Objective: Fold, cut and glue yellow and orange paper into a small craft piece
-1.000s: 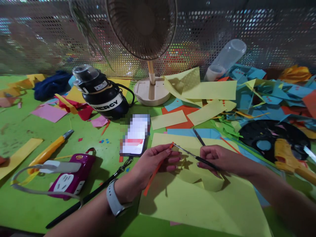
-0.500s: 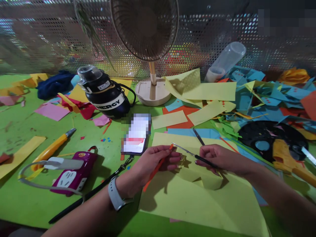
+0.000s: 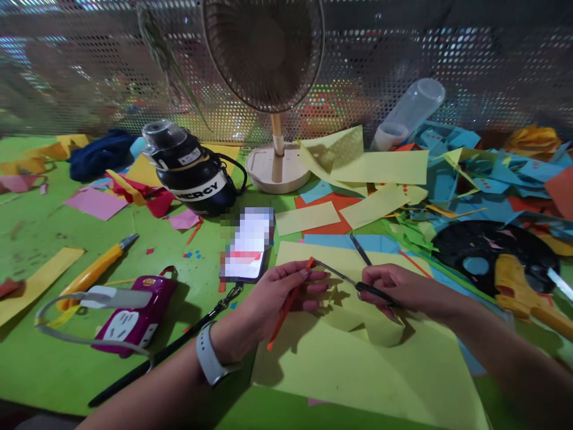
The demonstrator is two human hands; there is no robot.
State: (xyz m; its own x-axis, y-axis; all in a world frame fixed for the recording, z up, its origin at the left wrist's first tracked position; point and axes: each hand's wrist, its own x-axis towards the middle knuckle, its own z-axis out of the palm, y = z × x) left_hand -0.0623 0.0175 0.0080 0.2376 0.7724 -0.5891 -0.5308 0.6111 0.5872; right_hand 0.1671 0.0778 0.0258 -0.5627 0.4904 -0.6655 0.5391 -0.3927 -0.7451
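Observation:
My left hand (image 3: 290,288) pinches a narrow orange paper strip (image 3: 283,316) between thumb and fingers, its top end poking out above the fingertips. From the right, my right hand (image 3: 388,285) grips small scissors (image 3: 375,294) by their black handle. The thin silver blades reach left to the strip's top end; whether they touch it is too small to tell. Under both hands lie pale yellow paper sheets (image 3: 358,382), with a folded yellow piece (image 3: 380,328) on top. A slim dark tool (image 3: 360,248) lies just beyond my right hand.
Left of my hands are a phone (image 3: 246,245), a purple power bank (image 3: 136,313) with a cable, and a yellow cutter (image 3: 96,269). Behind stand a black bottle (image 3: 197,173) and a fan (image 3: 277,170). At right, a yellow glue gun (image 3: 510,286) rests on a black plate (image 3: 447,251) amid paper scraps.
The scissors have turned slightly in my right hand, and the orange strip's lower end has swung a little to the right. Both hands stay in nearly the same place.

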